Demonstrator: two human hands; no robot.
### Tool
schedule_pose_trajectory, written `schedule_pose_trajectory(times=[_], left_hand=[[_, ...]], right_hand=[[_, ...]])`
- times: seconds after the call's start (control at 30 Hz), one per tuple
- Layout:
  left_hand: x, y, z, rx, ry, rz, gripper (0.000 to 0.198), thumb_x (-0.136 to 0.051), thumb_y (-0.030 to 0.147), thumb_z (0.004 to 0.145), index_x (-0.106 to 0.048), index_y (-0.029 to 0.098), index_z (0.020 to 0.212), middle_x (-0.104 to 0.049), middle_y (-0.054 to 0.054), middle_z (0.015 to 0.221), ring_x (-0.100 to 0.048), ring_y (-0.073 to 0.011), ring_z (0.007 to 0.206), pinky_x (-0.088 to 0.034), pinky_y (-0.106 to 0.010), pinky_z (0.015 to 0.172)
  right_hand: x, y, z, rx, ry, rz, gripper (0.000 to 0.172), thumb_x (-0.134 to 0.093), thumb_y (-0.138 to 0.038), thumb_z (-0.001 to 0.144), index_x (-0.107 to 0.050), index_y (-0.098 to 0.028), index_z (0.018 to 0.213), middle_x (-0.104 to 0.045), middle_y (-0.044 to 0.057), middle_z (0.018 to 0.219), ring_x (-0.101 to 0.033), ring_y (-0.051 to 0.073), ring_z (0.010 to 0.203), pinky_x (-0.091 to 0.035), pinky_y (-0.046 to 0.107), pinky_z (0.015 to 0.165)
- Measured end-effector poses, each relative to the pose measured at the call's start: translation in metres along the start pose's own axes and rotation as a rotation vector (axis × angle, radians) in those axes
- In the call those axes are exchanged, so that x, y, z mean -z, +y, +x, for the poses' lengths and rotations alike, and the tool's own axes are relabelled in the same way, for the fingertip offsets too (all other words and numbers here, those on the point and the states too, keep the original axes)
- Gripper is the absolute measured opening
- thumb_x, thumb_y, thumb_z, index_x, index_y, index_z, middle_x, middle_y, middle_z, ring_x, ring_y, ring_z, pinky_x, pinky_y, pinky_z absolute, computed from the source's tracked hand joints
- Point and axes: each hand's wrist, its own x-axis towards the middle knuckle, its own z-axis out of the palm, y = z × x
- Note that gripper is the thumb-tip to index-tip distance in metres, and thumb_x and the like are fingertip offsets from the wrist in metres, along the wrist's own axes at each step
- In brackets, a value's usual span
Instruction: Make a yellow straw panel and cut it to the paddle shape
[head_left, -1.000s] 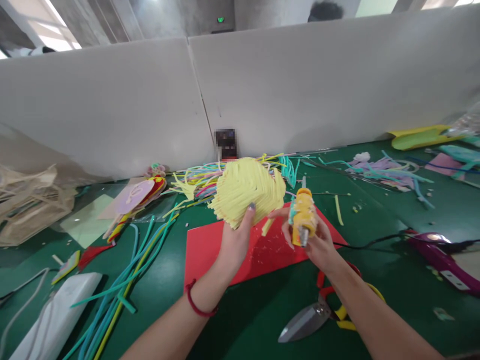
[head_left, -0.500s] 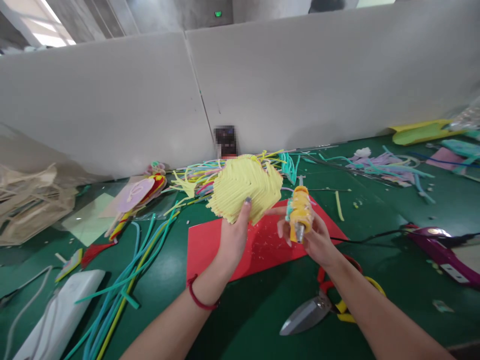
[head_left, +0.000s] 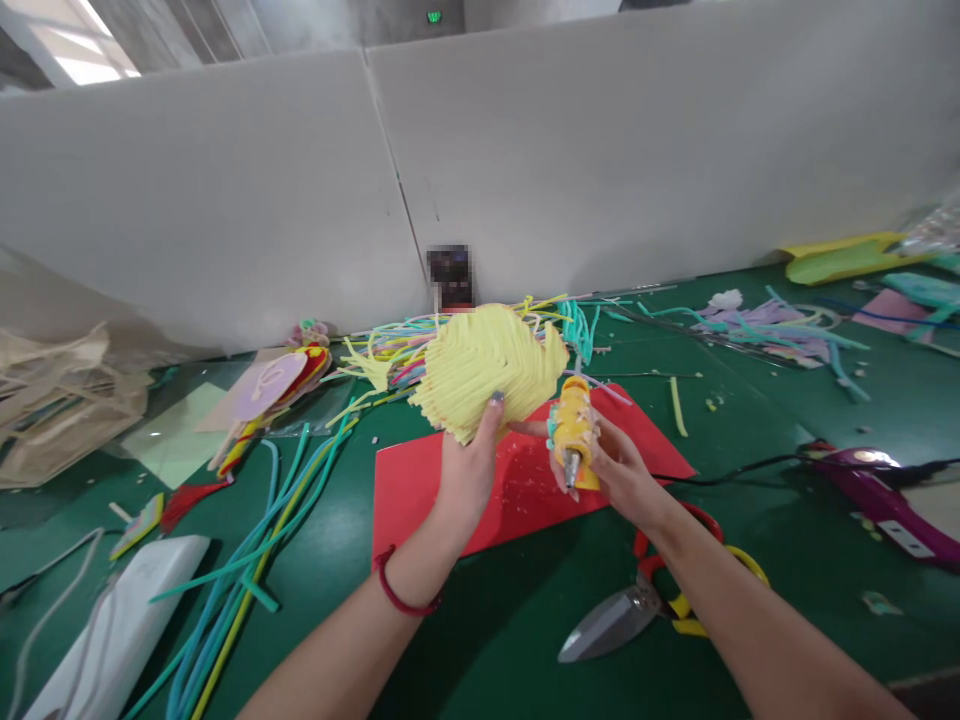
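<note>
My left hand (head_left: 466, 468) grips the lower edge of a pale yellow woven piece made of foam strips (head_left: 487, 368), holding it up above a red sheet (head_left: 517, 480). A red cord circles that wrist. My right hand (head_left: 619, 472) is closed around a yellow glue gun (head_left: 573, 428), its nozzle hidden behind the woven piece's lower right edge and its back end pointing toward me. Both hands hover over the red sheet on the green table (head_left: 487, 620).
Scissors with red and yellow handles (head_left: 645, 608) lie near my right forearm. Long teal and yellow strips (head_left: 247, 560) trail at left beside a white object (head_left: 112, 630). A purple tool (head_left: 877, 495) with a black cord lies at right. White partition boards (head_left: 525, 170) back the table.
My right hand has drawn the glue gun leftward, closer to the woven piece. My left hand has shifted the piece only slightly.
</note>
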Motion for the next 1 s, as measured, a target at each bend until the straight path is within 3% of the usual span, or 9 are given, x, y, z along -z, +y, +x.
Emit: schedule_pose_trajectory(times=[0.23,0.37,0.43,0.53,0.63,0.77,1.0], left_hand=[[0.001,-0.001,0.000,-0.001,0.037,0.012,0.028,-0.064,0.026,0.079,-0.067,0.024,0.107,-0.064,-0.002,0.123,-0.045,-0.0214,0.129,-0.033,-0.034,0.110],[0.003,-0.001,0.001,0.015,0.066,0.013,0.032,-0.064,0.029,0.079,-0.065,0.025,0.111,-0.061,-0.001,0.127,-0.042,-0.0211,0.131,-0.030,-0.032,0.112],[0.004,-0.002,0.002,0.037,0.076,-0.026,0.034,-0.063,0.031,0.081,-0.063,0.025,0.114,-0.057,0.000,0.132,-0.041,-0.0202,0.132,-0.029,-0.031,0.113],[0.005,-0.002,0.004,0.128,0.096,-0.133,0.035,-0.059,0.036,0.084,-0.060,0.025,0.118,-0.054,0.000,0.135,-0.043,-0.0206,0.130,-0.032,-0.033,0.112],[0.003,0.001,0.005,0.235,0.110,-0.237,0.035,-0.052,0.038,0.088,-0.059,0.023,0.119,-0.054,-0.002,0.135,-0.047,-0.0218,0.127,-0.037,-0.035,0.108],[0.000,0.006,0.007,0.295,0.144,-0.333,0.037,-0.049,0.034,0.090,-0.055,0.023,0.124,-0.054,-0.003,0.136,-0.051,-0.0211,0.124,-0.044,-0.032,0.101],[0.000,0.008,0.008,0.348,0.154,-0.376,0.041,-0.047,0.037,0.090,-0.052,0.023,0.129,-0.057,-0.002,0.132,-0.053,-0.0198,0.121,-0.046,-0.030,0.099]], right_hand=[[-0.003,-0.006,0.000,-0.036,0.040,-0.063,0.045,-0.064,-0.056,0.074,-0.056,-0.024,0.105,-0.061,0.000,0.073,-0.055,0.011,0.047,-0.047,0.025,0.042],[-0.004,-0.004,0.003,-0.003,0.063,-0.071,0.041,-0.059,-0.057,0.078,-0.052,-0.023,0.101,-0.058,-0.002,0.063,-0.055,0.013,0.045,-0.045,0.025,0.039],[-0.005,-0.003,0.006,0.028,0.166,-0.130,0.038,-0.056,-0.057,0.080,-0.049,-0.023,0.096,-0.055,-0.004,0.060,-0.051,0.012,0.041,-0.043,0.025,0.037],[-0.007,-0.001,0.010,0.050,0.469,-0.341,0.035,-0.058,-0.054,0.079,-0.044,-0.024,0.091,-0.051,-0.007,0.061,-0.046,0.009,0.040,-0.043,0.024,0.038],[-0.008,-0.001,0.012,0.014,0.653,-0.575,0.045,-0.069,-0.051,0.068,-0.044,-0.024,0.093,-0.053,-0.005,0.069,-0.050,0.011,0.047,-0.046,0.026,0.043],[-0.012,-0.002,0.010,-0.080,0.653,-0.778,0.056,-0.075,-0.051,0.055,-0.045,-0.023,0.093,-0.057,-0.002,0.072,-0.056,0.016,0.056,-0.049,0.030,0.050],[-0.016,-0.003,0.011,-0.148,0.551,-0.888,0.041,-0.066,-0.043,0.060,-0.042,-0.024,0.087,-0.061,0.001,0.077,-0.061,0.020,0.062,-0.051,0.034,0.057]])
